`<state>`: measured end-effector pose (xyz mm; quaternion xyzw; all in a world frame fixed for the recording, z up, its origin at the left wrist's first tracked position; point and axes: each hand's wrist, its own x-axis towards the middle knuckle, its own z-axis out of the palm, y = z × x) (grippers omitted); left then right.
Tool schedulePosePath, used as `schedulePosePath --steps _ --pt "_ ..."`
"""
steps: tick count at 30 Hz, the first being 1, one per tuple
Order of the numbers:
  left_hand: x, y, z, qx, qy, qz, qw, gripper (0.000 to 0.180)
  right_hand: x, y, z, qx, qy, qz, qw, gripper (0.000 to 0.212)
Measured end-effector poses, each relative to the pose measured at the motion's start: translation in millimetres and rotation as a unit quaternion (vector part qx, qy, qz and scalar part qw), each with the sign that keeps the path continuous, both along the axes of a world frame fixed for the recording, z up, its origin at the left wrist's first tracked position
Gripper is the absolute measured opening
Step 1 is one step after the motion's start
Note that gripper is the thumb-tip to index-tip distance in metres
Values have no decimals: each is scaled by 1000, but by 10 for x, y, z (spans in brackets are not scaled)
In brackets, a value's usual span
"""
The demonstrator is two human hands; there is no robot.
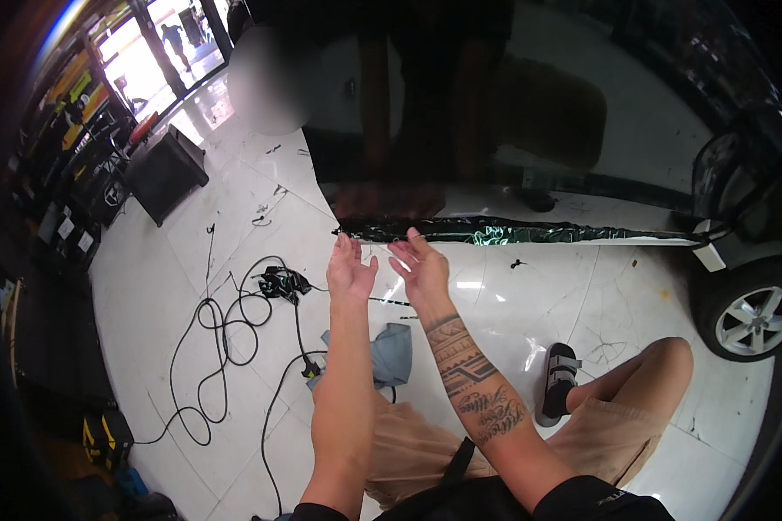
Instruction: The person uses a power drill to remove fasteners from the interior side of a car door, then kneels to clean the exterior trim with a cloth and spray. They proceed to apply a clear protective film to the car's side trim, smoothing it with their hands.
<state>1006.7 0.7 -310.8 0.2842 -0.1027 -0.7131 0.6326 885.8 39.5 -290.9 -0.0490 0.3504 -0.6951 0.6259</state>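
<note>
You are sitting low beside a car, its dark glossy side panel filling the top of the view and reflecting the shop. Along the panel's lower edge a long strip of crumpled dark green film is hanging, running from near your hands toward the wheel at the right. Under you the white tiled floor is spreading out to the left, where a black box-shaped case is standing. A black cable is looping across the tiles at your left, ending in a small tangle near a grey cloth that is lying just beside your left forearm. Your right leg is stretching out toward the wheel, the foot wearing a black sandal.

Your left hand is reaching up with fingers spread and loose, gripping nothing, its fingertips just below the left end of the film. Your right hand is doing the same close beside it, fingers extended and relaxed, the tips at the film's lower edge; whether they are actually touching it you cannot tell.
</note>
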Motion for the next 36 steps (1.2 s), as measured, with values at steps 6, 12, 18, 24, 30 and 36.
schedulePosePath --steps 6,12,18,24,30,36 --pt "-272 135 41 65 70 100 990 28 -153 -38 -80 35 -69 -85 993 13" --pt "-722 159 237 98 14 58 993 29 -202 -122 -197 -52 -120 -96 987 11" --pt "-777 29 279 156 -61 88 982 15 -176 -106 -184 -44 -156 -82 983 9" --pt "-626 -83 215 221 90 49 970 14 -165 -112 -178 -57 -159 -54 984 10" --pt "-640 107 118 138 160 21 977 14 -253 -92 -234 -77 -170 -37 982 7" --pt "-598 131 -28 -9 185 -28 982 19 -240 -117 -300 -115 -165 -40 979 8"
